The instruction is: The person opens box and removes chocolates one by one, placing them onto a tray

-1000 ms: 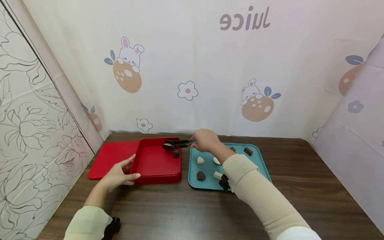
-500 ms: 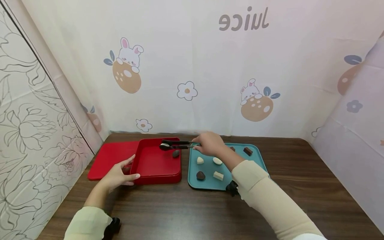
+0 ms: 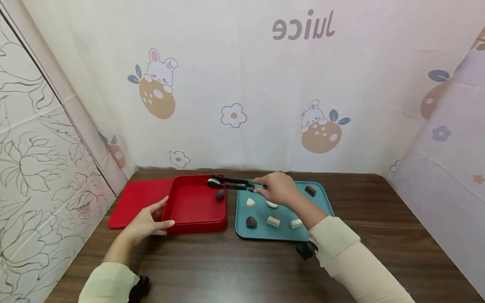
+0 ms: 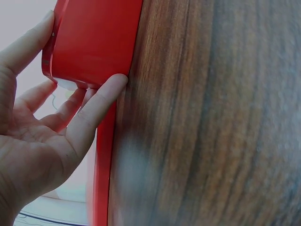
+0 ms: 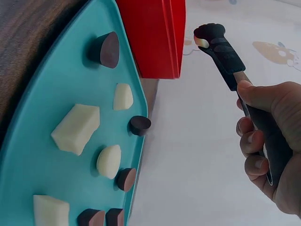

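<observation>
In the head view my right hand (image 3: 278, 188) grips black-handled tongs (image 3: 231, 186) over the back right part of a square red box (image 3: 197, 227). The tong tips hold a small cream-coloured piece (image 5: 201, 42), like white chocolate, raised above the box in the right wrist view. One dark brown piece (image 3: 220, 194) lies inside the box near its right wall. My left hand (image 3: 145, 223) rests against the box's front left corner, index finger along the left side and thumb at the front. The left wrist view shows the thumb (image 4: 101, 101) touching the box's lower edge.
A blue tray (image 3: 261, 235) stands right of the box, with several cream and dark brown pieces spread over it, partly hidden by my right hand. A flat red panel (image 3: 138, 200) lies left of the box on the wooden table (image 3: 227, 265). Printed curtains hang behind.
My right hand has moved right and slightly toward me, and the tongs have shifted a little right with the cream piece still in their tips. The left hand stays at the box corner.
</observation>
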{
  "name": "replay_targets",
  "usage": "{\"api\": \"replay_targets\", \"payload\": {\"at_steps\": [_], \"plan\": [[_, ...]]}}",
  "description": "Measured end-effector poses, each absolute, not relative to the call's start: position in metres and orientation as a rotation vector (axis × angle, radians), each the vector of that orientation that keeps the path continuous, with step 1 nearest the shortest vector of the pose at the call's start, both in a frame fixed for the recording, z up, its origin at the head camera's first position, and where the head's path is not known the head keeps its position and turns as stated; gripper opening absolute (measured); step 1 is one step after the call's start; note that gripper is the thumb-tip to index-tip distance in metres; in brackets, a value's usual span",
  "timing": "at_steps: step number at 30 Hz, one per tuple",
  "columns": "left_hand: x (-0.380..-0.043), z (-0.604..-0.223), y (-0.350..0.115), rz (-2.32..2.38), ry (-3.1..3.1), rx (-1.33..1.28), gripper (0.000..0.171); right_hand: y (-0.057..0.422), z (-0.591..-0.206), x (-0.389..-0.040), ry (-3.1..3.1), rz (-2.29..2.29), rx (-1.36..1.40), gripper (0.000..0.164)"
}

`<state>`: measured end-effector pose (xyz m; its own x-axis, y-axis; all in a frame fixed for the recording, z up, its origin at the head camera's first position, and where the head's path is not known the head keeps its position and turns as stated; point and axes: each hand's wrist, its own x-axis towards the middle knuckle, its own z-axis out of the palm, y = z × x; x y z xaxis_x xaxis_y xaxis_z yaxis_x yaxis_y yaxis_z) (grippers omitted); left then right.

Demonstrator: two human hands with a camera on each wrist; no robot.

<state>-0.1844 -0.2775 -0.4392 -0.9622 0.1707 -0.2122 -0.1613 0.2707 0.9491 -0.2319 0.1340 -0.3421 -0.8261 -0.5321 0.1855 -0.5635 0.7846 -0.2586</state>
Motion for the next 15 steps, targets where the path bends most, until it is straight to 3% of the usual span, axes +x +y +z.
{"api": "replay_targets", "payload": {"at_steps": [15], "plan": [[-0.184,-0.437,-0.275,1.735,2.269,-0.015,0.098,0.179,-0.36,-0.196,-2.734,0.555,0.783,0.034]]}}
